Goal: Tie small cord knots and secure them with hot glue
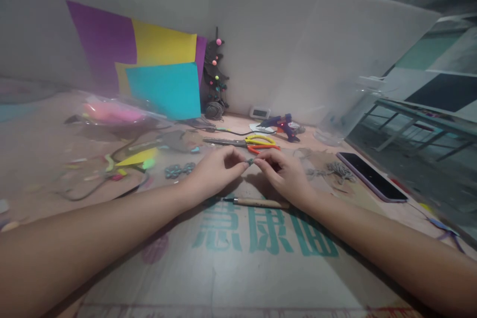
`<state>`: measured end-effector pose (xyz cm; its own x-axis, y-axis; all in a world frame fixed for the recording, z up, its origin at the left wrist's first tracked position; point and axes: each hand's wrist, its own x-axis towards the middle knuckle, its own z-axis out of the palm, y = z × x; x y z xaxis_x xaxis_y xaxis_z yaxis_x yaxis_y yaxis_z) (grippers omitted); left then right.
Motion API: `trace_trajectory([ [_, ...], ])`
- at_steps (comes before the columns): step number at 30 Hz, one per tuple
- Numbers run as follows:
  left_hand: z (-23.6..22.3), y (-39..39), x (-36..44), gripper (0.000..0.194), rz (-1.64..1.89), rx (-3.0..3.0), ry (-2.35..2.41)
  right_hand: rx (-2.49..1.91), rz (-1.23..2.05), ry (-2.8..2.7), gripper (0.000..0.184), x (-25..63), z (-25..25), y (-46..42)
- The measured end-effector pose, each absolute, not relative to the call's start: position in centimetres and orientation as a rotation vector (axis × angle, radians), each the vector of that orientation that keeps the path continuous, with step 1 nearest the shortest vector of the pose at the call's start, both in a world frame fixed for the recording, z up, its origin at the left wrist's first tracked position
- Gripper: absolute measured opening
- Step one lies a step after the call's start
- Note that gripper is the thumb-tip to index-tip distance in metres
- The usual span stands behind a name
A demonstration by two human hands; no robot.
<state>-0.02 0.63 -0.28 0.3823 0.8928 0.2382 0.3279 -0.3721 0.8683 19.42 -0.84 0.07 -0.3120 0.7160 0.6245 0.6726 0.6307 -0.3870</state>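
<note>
Between the fingertips of both hands is a small grey-green piece [250, 161], too small to name. My left hand [218, 169] pinches it from the left, thumb and forefinger together. From the other side my right hand [285, 174] pinches it in the same way. Just below the hands lies a wooden-handled tool [261, 202] with a thin dark metal end pointing left. Left of my left hand sit several blue-grey knotted pieces [179, 170]. A coil of grey cord [340, 171] lies to the right of my right hand.
Scissors [261, 143] with yellow and orange handles lie beyond the hands. Behind them are a dark glue gun [285, 126] and a small white display [260, 112]. A phone [371, 177] rests at the right edge. Coloured sheets [164, 90] lean on the wall; scraps [137, 158] litter the left.
</note>
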Motion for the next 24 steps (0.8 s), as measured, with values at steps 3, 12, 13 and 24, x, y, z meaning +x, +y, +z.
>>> trace_trajectory([
  [3,-0.28,0.58,-0.01,0.019,0.933,1.853,1.041,-1.088,0.079,-2.044,0.014,19.39,0.13,-0.83],
  [12,-0.08,0.47,0.01,0.019,0.89,1.792,0.982,-1.196,0.195,-1.975,0.015,18.94,0.51,-1.18],
  [13,-0.05,0.43,-0.02,0.018,0.896,1.808,0.973,-1.203,0.205,-1.973,0.016,18.9,0.5,-1.23],
  [24,0.06,0.41,-0.2,0.025,0.908,1.843,0.984,-1.141,0.286,-2.003,0.018,19.02,0.63,-1.3],
])
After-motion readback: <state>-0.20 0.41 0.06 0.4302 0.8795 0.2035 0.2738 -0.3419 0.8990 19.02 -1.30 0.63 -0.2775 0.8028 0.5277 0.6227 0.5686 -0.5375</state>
